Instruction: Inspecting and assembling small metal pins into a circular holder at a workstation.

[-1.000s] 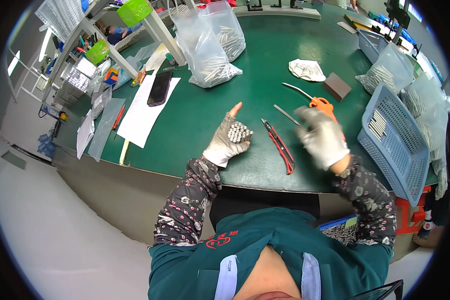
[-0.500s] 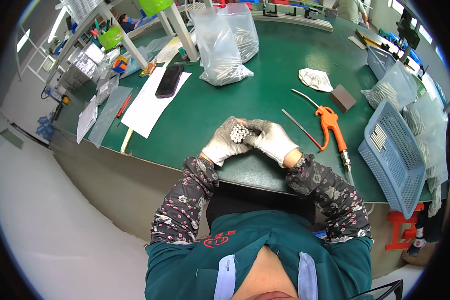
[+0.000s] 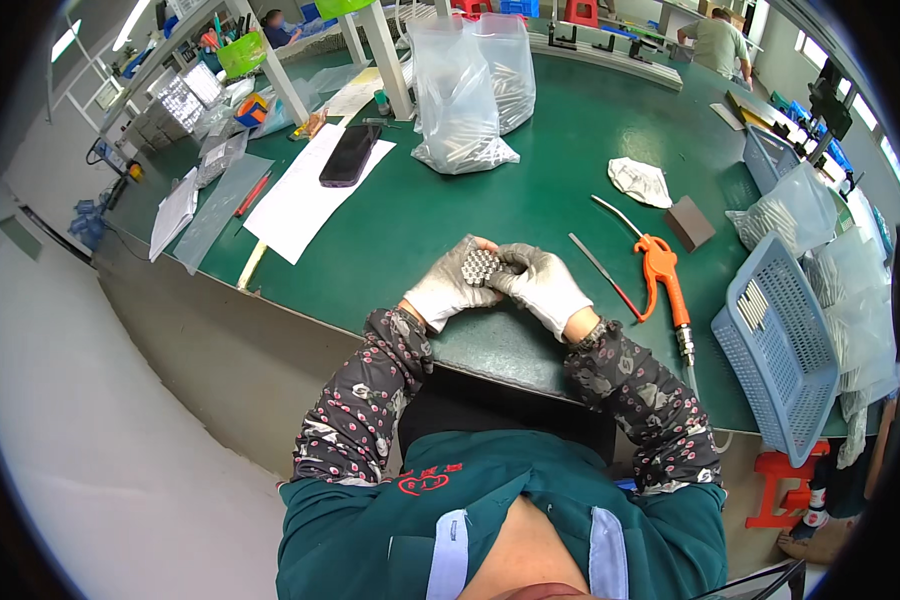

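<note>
A bundle of small metal rods, their round ends facing up, is held between my two hands near the front edge of the table. My left hand, in a white glove with greyed fingers, wraps around its left side. From the right, my gloved right hand closes on the same bundle, its fingertips against the side. How long the rods are is hidden by the gloves. To the right of my right hand lie a thin file with a red handle and an orange air blow gun.
The green table carries a phone on white paper at the left. Bags of metal rods stand at the back. A brown block and a crumpled white cloth lie right. A blue basket sits on the right edge.
The view has shifted slightly, so the table's things sit a little differently in the picture. Both hands keep hold of the bundle, whose end face now looks slightly tilted and darker.
</note>
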`<action>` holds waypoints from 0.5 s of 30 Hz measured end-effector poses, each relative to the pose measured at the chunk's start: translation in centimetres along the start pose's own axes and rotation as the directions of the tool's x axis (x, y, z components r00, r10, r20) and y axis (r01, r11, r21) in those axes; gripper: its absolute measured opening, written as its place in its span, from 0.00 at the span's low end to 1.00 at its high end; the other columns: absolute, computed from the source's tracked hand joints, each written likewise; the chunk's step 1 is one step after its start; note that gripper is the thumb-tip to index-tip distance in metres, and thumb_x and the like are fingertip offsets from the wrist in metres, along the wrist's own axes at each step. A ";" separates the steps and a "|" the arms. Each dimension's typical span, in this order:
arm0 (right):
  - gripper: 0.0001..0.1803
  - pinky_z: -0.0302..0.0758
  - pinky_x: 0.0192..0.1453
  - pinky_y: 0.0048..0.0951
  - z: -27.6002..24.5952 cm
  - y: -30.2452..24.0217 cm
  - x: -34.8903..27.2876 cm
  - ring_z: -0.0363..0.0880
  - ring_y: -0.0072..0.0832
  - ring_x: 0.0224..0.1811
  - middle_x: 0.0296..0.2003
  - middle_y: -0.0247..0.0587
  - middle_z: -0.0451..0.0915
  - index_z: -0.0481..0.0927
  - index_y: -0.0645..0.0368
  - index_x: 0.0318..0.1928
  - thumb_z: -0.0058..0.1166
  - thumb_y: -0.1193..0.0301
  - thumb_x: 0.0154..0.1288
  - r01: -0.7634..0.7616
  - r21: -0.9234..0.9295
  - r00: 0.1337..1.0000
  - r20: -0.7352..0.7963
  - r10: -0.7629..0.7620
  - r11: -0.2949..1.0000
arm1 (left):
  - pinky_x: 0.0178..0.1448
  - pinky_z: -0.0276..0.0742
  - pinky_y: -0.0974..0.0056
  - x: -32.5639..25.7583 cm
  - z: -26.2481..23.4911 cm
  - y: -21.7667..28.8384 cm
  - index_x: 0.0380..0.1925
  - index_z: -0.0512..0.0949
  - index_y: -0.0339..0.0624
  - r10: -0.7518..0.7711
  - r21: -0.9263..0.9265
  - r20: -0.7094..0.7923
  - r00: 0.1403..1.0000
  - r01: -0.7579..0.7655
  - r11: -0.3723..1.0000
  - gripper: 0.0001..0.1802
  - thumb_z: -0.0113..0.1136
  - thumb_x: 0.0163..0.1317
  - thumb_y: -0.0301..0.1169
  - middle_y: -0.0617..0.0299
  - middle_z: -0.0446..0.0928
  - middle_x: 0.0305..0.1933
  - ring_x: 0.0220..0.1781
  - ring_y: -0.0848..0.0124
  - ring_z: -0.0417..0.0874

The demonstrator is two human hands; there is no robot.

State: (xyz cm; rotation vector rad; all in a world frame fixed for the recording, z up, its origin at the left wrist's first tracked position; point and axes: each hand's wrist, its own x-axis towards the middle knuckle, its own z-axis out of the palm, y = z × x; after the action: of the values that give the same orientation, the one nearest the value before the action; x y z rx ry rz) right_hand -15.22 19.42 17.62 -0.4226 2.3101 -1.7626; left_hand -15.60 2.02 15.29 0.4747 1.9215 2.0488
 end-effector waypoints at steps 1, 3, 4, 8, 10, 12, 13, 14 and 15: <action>0.21 0.74 0.45 0.27 0.0 -0.1 -0.1 0.80 0.34 0.38 0.37 0.49 0.81 0.77 0.66 0.45 0.59 0.66 0.52 -0.003 0.021 1.000 -0.007 0.003 1.000 | 0.54 0.73 0.69 0.1 0.0 -0.1 0.50 0.65 0.43 0.002 0.014 0.006 1.000 -0.002 1.000 0.35 0.68 0.39 0.14 0.65 0.72 0.47 0.51 0.74 0.74; 0.21 0.74 0.45 0.27 -0.1 -0.1 -0.1 0.80 0.34 0.38 0.38 0.49 0.81 0.77 0.66 0.45 0.59 0.66 0.52 -0.010 0.033 1.000 -0.003 0.011 0.999 | 0.54 0.73 0.68 0.2 0.0 -0.2 0.50 0.64 0.43 0.003 0.029 0.013 1.000 -0.003 1.000 0.35 0.68 0.39 0.14 0.65 0.72 0.47 0.51 0.74 0.74; 0.21 0.74 0.45 0.27 -0.1 -0.1 -0.1 0.80 0.33 0.38 0.38 0.49 0.81 0.77 0.65 0.45 0.59 0.66 0.52 -0.017 0.045 1.000 0.002 0.017 0.999 | 0.54 0.73 0.69 0.2 0.0 -0.2 0.50 0.64 0.43 0.002 0.006 0.016 1.000 -0.002 1.000 0.35 0.68 0.39 0.14 0.65 0.72 0.47 0.51 0.74 0.74; 0.22 0.66 0.25 0.15 -0.2 -0.3 0.0 0.67 0.13 0.21 0.31 0.34 0.77 0.74 0.65 0.49 0.59 0.68 0.55 -0.036 -0.005 0.999 0.031 0.036 0.999 | 0.55 0.72 0.68 0.2 0.7 0.4 0.55 0.63 0.43 0.071 0.086 -0.006 0.997 -0.070 0.994 0.40 0.70 0.39 0.17 0.64 0.72 0.47 0.50 0.74 0.74; 0.22 0.70 0.30 0.17 -0.3 -0.9 -0.4 0.72 0.17 0.25 0.33 0.37 0.78 0.74 0.65 0.49 0.59 0.68 0.55 -0.038 0.013 0.998 0.053 0.037 0.999 | 0.54 0.72 0.69 0.1 0.7 0.2 0.58 0.61 0.44 0.089 0.059 0.001 0.996 -0.089 0.994 0.44 0.71 0.38 0.18 0.65 0.73 0.45 0.48 0.74 0.74; 0.22 0.72 0.35 0.19 0.0 0.1 -0.3 0.74 0.20 0.29 0.34 0.39 0.79 0.74 0.66 0.49 0.59 0.67 0.55 0.050 -0.064 0.999 0.011 -0.049 0.997 | 0.53 0.71 0.70 0.0 0.7 0.2 0.62 0.59 0.44 0.107 0.030 0.008 0.994 -0.108 0.994 0.48 0.72 0.37 0.19 0.65 0.73 0.44 0.47 0.75 0.75; 0.22 0.74 0.39 0.21 0.1 0.4 -0.3 0.77 0.23 0.32 0.35 0.42 0.80 0.74 0.67 0.49 0.59 0.67 0.56 0.134 -0.143 0.990 -0.019 -0.138 0.981 | 0.52 0.71 0.71 -0.2 0.7 0.3 0.64 0.56 0.45 0.121 0.067 0.002 0.993 -0.120 0.990 0.51 0.72 0.36 0.19 0.66 0.73 0.42 0.44 0.76 0.74; 0.22 0.74 0.39 0.21 0.2 0.6 -0.4 0.77 0.23 0.32 0.35 0.42 0.80 0.74 0.67 0.49 0.59 0.67 0.56 0.133 -0.143 0.990 -0.017 -0.136 0.981 | 0.51 0.70 0.72 -0.3 0.7 0.5 0.66 0.54 0.46 0.134 0.105 -0.005 0.991 -0.133 0.986 0.55 0.73 0.35 0.20 0.67 0.73 0.40 0.42 0.77 0.74; 0.23 0.74 0.43 0.23 0.1 0.6 -0.5 0.78 0.26 0.36 0.36 0.44 0.80 0.73 0.67 0.49 0.59 0.67 0.56 0.118 -0.149 0.993 -0.011 -0.121 0.982 | 0.51 0.70 0.72 -0.3 0.8 0.6 0.66 0.54 0.46 0.132 0.103 -0.006 0.991 -0.131 0.986 0.55 0.73 0.35 0.20 0.67 0.73 0.40 0.42 0.77 0.74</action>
State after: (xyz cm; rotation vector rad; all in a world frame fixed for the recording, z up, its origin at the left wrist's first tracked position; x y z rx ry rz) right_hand -14.74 19.61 17.04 -0.5831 2.4877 -1.6585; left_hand -15.00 2.61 15.95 0.6290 2.0616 2.0434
